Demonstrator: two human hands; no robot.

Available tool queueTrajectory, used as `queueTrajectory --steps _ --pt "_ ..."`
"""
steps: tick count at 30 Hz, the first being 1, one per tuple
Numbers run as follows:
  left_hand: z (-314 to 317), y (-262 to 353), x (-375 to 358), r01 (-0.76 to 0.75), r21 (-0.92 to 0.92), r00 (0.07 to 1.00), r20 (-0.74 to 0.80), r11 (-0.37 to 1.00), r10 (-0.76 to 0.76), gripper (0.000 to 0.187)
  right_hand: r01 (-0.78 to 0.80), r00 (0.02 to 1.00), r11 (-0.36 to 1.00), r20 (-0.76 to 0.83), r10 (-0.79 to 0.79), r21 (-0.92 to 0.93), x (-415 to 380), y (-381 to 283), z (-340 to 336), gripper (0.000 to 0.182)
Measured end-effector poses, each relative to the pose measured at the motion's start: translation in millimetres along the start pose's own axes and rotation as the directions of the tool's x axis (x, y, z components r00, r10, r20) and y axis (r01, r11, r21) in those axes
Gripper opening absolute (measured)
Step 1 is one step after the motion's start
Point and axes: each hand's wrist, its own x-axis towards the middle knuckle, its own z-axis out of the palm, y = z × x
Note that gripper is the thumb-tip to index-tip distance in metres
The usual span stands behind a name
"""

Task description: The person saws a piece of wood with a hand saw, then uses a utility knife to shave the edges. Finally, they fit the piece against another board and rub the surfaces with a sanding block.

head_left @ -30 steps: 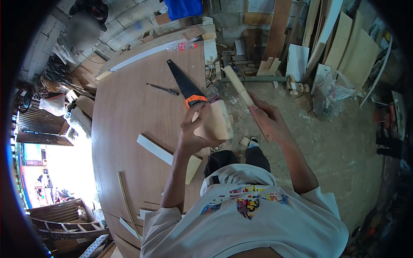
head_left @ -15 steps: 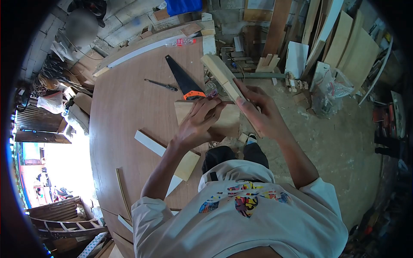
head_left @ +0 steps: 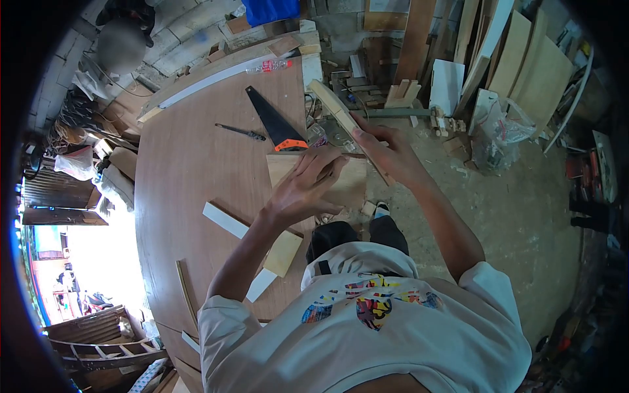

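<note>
My right hand (head_left: 388, 152) is closed around a long pale piece of wood (head_left: 335, 110), which slants up and to the left beyond the table's edge. My left hand (head_left: 306, 182) is bent, its fingers closed on a thin reddish-brown stick (head_left: 356, 156) whose tip points toward that wood. Its exact kind is too small to tell. Under the left hand lies a flat pale board (head_left: 347, 185), reaching past the table's edge. Just above that hand rests a handsaw (head_left: 272, 118) with a black blade and an orange handle part, its grip partly hidden.
A dark slim tool (head_left: 240, 131) lies on the brown table (head_left: 177, 177) left of the saw. White strips (head_left: 225, 219) and a wood block (head_left: 284, 254) lie by my left forearm. A bottle (head_left: 268, 66) is at the back. Boards (head_left: 524, 59) lean at right, near a plastic bag (head_left: 499, 141).
My right hand has moved slightly up and left, shifting the long piece of wood. The left hand stays by the board, with its fingertips a little farther right. The whole view has shifted slightly.
</note>
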Motion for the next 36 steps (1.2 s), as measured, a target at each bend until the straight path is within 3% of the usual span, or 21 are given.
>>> queueTrajectory --steps 2,4,5,7,11,13,15,16,18,21,25,27,28,30,31,32,34,36 --pt "-1 -5 3 -0.009 0.007 1.000 -0.015 1.000 0.009 0.080 -0.026 1.000 0.999 0.016 0.027 -0.040 1 -1 -2 0.051" --pt "-3 -3 2 -0.009 0.004 1.000 -0.018 1.000 0.009 0.079 0.156 0.986 0.987 -0.052 -0.158 -0.038 -11 -15 4 0.052" --pt "-5 0 4 -0.017 0.012 1.000 -0.014 1.000 0.017 0.079 0.152 0.987 0.988 -0.055 -0.153 -0.034 -11 -17 5 0.052" --pt "-4 3 5 -0.036 0.018 0.999 -0.012 0.999 0.036 0.079 0.014 1.000 1.000 0.011 -0.014 -0.016 -5 -20 3 0.054" --pt "-2 8 4 -0.037 -0.090 0.998 -0.049 0.995 0.033 0.080 -0.065 0.993 0.986 0.085 0.079 -0.152 23 36 -5 0.052" --pt "-3 7 6 -0.046 -0.119 0.994 -0.103 0.992 0.034 0.080 -0.104 0.994 0.992 0.041 0.101 0.076 23 46 -4 0.051" --pt "-5 3 7 -0.086 -0.109 0.967 -0.248 0.990 0.056 0.096 -0.052 0.999 0.990 -0.006 0.053 0.131 17 48 -8 0.050" --pt "-2 1 4 -0.086 -0.104 0.967 -0.249 0.991 0.057 0.096 0.001 0.998 0.983 -0.060 0.010 0.186 15 49 -11 0.050" --pt "6 2 -2 0.028 -0.282 0.929 -0.348 0.959 -0.129 0.113 -0.035 0.997 0.983 -0.057 0.047 0.182 12 51 -20 0.050" --pt "6 8 -2 0.123 -0.304 0.920 -0.323 0.945 -0.224 0.122 -0.109 0.989 0.979 -0.085 0.125 0.170 4 49 -25 0.048" --pt "14 -3 -2 0.081 -0.435 0.933 -0.283 0.897 -0.221 0.107 -0.167 0.975 0.977 -0.124 0.183 0.129 -3 52 -29 0.045" --pt "25 -12 -9 0.129 -0.723 0.892 -0.213 0.679 -0.398 0.097 -0.178 0.972 0.975 -0.129 0.195 0.131 -6 56 -28 0.044" --pt "30 -17 -10 0.129 -0.722 0.890 -0.217 0.679 -0.400 0.097 -0.189 0.969 0.973 -0.136 0.207 0.136 -7 57 -27 0.043" --pt "42 -27 -14 0.125 -0.885 0.780 -0.191 0.448 -0.596 0.088 -0.207 0.967 0.970 -0.122 0.223 0.130 -11 58 -26 0.044" --pt "47 -33 -19 0.144 -0.935 0.749 -0.110 0.323 -0.653 0.073 -0.222 0.965 0.967 -0.114 0.237 0.127 -12 59 -25 0.045" --pt "51 -39 -24 0.141 -0.935 0.746 -0.116 0.325 -0.656 0.073 -0.221 0.966 0.967 -0.108 0.235 0.124 -13 61 -23 0.045" --pt "55 -48 -30 0.186 -0.982 0.647 0.096 0.034 -0.757 0.063 -0.159 0.972 0.984 -0.162 0.171 0.084 -14 67 -19 0.047" --pt "60 -53 -30 0.200 -0.976 0.617 0.054 0.089 -0.785 0.060 -0.146 0.978 0.988 -0.146 0.152 0.054 -15 70 -18 0.047"
